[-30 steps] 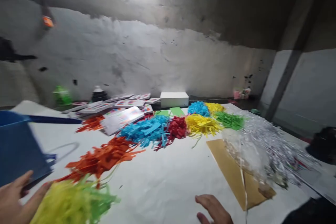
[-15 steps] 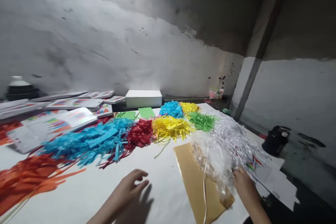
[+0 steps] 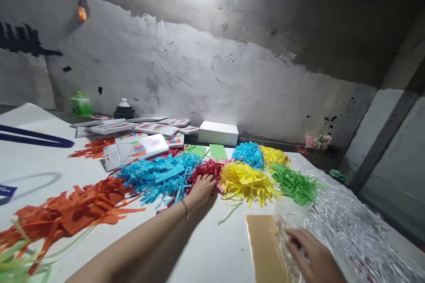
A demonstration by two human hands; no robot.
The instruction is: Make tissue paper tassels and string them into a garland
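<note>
Red paper strips (image 3: 206, 169) lie in a pile near the middle of the white table (image 3: 215, 247), between a blue pile (image 3: 159, 174) and a yellow pile (image 3: 248, 181). The left hand (image 3: 202, 189) is on the red pile, with its fingers partly bent. Its fingertips touch the paper, but you cannot tell if they grip any.

The right hand (image 3: 314, 254) is curled, with thumb and fingers close together, and it pinches the crinkly edge of a clear plastic bag (image 3: 294, 212). The bag lies partly over a brown card (image 3: 265, 247) and next to shiny silver strips (image 3: 358, 216). You cannot tell what is in the bag.

At the back sits a white box (image 3: 218, 132) with its top closed, so its inside is hidden. Flat boxes (image 3: 156, 129) with bright pictures lie in a heap to its left. Near the wall stands a green jug (image 3: 80, 104); what it holds is too blurry to see.
</note>
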